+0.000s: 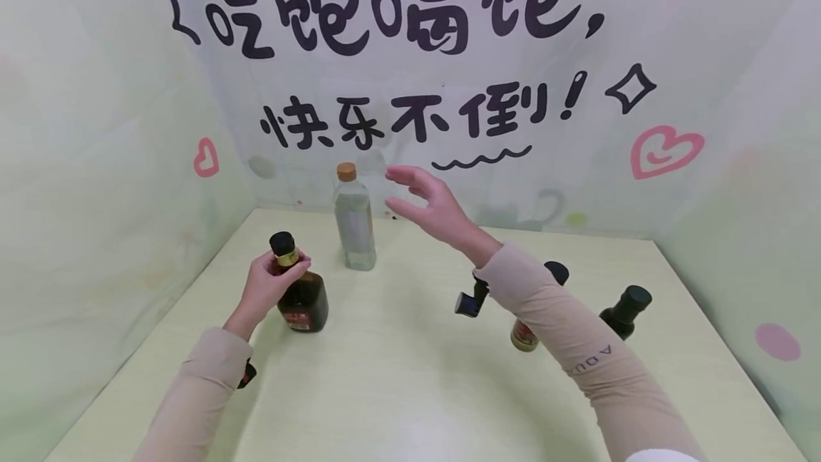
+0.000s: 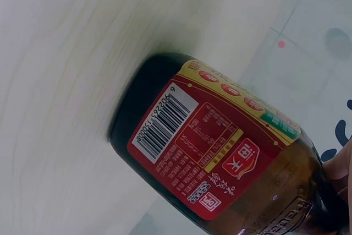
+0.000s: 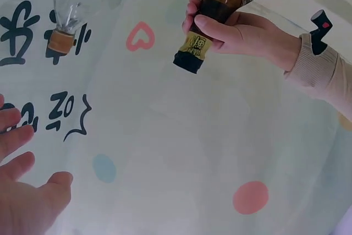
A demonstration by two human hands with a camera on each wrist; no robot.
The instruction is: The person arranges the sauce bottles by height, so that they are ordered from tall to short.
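Partly, right sleeve (image 1: 577, 348) hides a bottle (image 1: 524, 334).

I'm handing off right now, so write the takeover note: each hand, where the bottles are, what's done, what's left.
Left hand: grips the neck of the dark brown bottle, which stands on the table at left.
Right hand: open in the air, fingers spread, holding nothing, beside the clear bottle with the orange cap.
Clear bottle stands upright at the back, untouched.
Two more dark-capped bottles stand at right, partly hidden behind the right forearm.
Done: brown bottle gripped. Left: the clear bottle is not yet held.
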